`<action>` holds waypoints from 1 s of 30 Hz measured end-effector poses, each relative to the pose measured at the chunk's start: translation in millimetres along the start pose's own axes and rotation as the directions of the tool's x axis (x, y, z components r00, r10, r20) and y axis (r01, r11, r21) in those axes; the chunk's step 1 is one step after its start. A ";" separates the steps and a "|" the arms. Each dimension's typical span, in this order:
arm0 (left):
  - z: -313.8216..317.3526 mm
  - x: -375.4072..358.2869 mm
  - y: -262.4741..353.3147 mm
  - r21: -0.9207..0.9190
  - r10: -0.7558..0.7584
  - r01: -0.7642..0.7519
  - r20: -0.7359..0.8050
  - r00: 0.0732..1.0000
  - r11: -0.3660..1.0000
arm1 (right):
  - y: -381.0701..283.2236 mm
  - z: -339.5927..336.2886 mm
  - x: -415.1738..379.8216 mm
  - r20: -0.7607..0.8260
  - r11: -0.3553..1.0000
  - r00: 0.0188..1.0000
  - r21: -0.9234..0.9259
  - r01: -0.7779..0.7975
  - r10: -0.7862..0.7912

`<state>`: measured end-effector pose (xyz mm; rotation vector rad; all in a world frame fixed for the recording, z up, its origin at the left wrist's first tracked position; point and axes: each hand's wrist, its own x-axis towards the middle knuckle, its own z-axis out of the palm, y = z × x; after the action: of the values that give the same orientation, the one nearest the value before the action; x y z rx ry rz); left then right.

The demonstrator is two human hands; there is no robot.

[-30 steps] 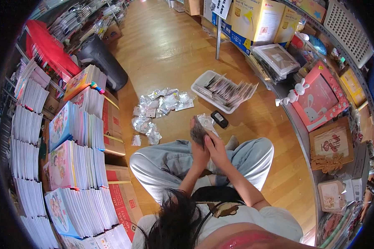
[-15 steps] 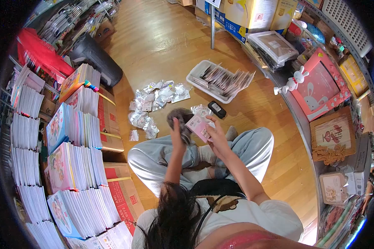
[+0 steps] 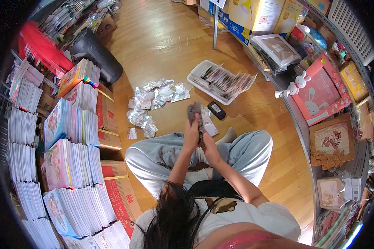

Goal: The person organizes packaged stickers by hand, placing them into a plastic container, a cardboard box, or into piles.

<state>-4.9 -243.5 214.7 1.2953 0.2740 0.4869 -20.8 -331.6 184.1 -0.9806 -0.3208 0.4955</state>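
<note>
A bunched grey cloth [image 3: 194, 111] stands up between my hands, above my crossed legs. My left hand [image 3: 191, 133] is closed around its left side. My right hand [image 3: 210, 150] is closed and pressed against the cloth's lower end; what lies between its fingers is seen edge-on and cannot be made out. Just beyond my hands, a pale pinkish-white packet [image 3: 210, 125] shows on the floor, partly covered by my hands. To its upper right lies a small black device with a light label [image 3: 216, 110].
Several clear and silvery packets [image 3: 160, 97] lie heaped on the wooden floor. Behind the device stands a white basket [image 3: 194, 79] of upright cards. Stacked notebooks [image 3: 85, 166] and cartons [image 3: 119, 191] line the left; a shelf with a pink rabbit frame [image 3: 311, 103] borders the right.
My two hands have come together, and the grey cloth has moved right, between them. The pink card that my right hand held is no longer plainly visible.
</note>
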 end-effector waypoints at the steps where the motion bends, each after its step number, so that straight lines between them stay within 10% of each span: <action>1: -3.1 -4.4 -8.9 0.089 0.060 -0.066 0.074 0.995 0.994 | -8.1 1.4 1.5 -0.034 0.992 0.996 0.099 -0.074 0.078; 6: 3.1 -40.6 -1.8 0.659 0.291 -0.452 0.347 0.892 0.601 | -33.0 -7.7 12.8 -0.081 0.923 0.966 0.324 -0.209 0.247; 10: -6.3 -3.7 -7.6 0.511 0.336 -0.425 0.261 0.905 0.747 | -37.9 0.9 6.6 -0.095 0.960 0.962 0.138 -0.242 0.256; 13: -13.1 12.1 14.7 0.416 -0.390 0.342 0.033 0.920 0.842 | -26.3 -1.6 5.3 0.017 0.956 0.967 0.148 -0.253 0.253; 14: -9.9 4.8 17.3 0.439 -0.419 0.370 0.016 0.908 0.819 | -25.5 -2.6 3.4 0.035 0.948 0.961 0.158 -0.275 0.273; 18: 1.7 -41.3 -22.7 0.469 0.234 -0.270 0.135 0.963 0.841 | -38.5 -5.2 8.0 -0.052 0.956 0.971 0.194 -0.218 0.232; 23: -30.1 -7.3 -10.2 0.589 0.189 -0.627 0.634 0.749 0.510 | -38.1 -6.9 12.1 -0.166 0.930 0.916 0.101 -0.353 0.365; 26: -45.8 9.4 -25.8 0.614 0.084 -0.406 0.483 0.872 0.677 | -34.3 -6.5 15.9 -0.111 0.900 0.893 0.068 -0.431 0.436; 27: -46.1 11.1 -28.9 0.777 -0.160 -0.173 0.332 0.930 0.606 | -32.6 -14.0 17.7 -0.091 0.878 0.874 0.035 -0.477 0.478; 30: -33.3 -24.5 -38.5 0.700 -0.050 0.047 -0.017 0.999 0.712 | -22.7 -22.7 22.4 -0.089 0.877 0.872 0.047 -0.478 0.481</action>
<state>-34.1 -234.6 167.1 2.0347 0.5244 0.3365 14.5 -346.1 192.4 -1.0594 0.0259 0.8992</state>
